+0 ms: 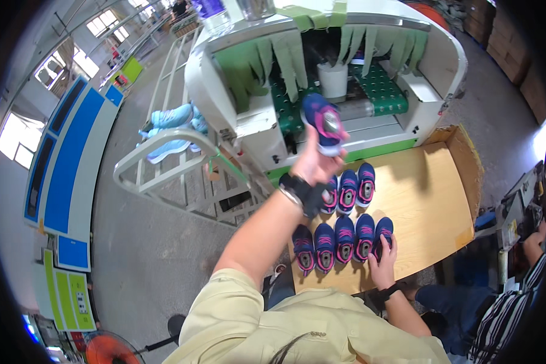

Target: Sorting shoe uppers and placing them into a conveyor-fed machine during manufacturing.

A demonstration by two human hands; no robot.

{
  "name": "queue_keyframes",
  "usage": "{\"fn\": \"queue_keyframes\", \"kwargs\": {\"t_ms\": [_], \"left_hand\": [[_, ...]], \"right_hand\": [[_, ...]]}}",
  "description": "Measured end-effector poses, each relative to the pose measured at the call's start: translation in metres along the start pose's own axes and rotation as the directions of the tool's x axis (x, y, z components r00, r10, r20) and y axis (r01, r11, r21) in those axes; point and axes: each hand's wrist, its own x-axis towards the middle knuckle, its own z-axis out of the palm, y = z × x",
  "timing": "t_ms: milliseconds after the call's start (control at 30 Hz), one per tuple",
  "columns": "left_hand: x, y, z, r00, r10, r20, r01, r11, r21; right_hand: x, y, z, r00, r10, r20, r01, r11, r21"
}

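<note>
The table (431, 194) bore 2 rows of shoes (344, 232) (done or waiting, unclear), while the left hand (315, 162) had its grip clamped on 1 navy shoe (323, 120), raised before the conveyor (385, 100), and the right hand (383, 267) touched an end shoe (383, 225), whether clamped I couldn't tell.

On the wooden tabletop (428, 203), the right part is free for passing – until the cardboard wall (467, 167) at its right edge. Toward the left edge, two rows of navy sneakers (344, 238) stand closely, blocking. Beyond the far edge, fabric strips (289, 60) partly obstruct the opening of the conveyor machine (450, 57).
</note>
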Motion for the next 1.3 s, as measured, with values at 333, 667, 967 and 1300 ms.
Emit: {"fn": "queue_keyframes", "kwargs": {"t_ms": [333,667,967,1300], "left_hand": [[0.014,0.056,-0.050,0.954,0.222,-0.200,-0.233,0.972,-0.036],[-0.035,-0.007,-0.028,0.992,-0.018,-0.126,0.053,0.959,0.277],[-0.165,-0.154,-0.049,0.964,-0.246,-0.097,-0.069,-0.588,0.806],[-0.166,-0.164,-0.055,0.982,-0.180,-0.051,-0.074,-0.622,0.780]], "right_hand": [[0.090,-0.001,-0.053,0.976,0.157,-0.150,-0.047,0.826,0.562],[0.392,-0.112,-0.056,0.819,-0.397,-0.415,0.408,0.911,-0.067],[0.301,0.010,-0.011,0.914,-0.272,-0.301,0.080,0.848,-0.523],[0.176,0.115,-0.042,0.990,-0.010,-0.141,-0.010,0.990,-0.142]]}}
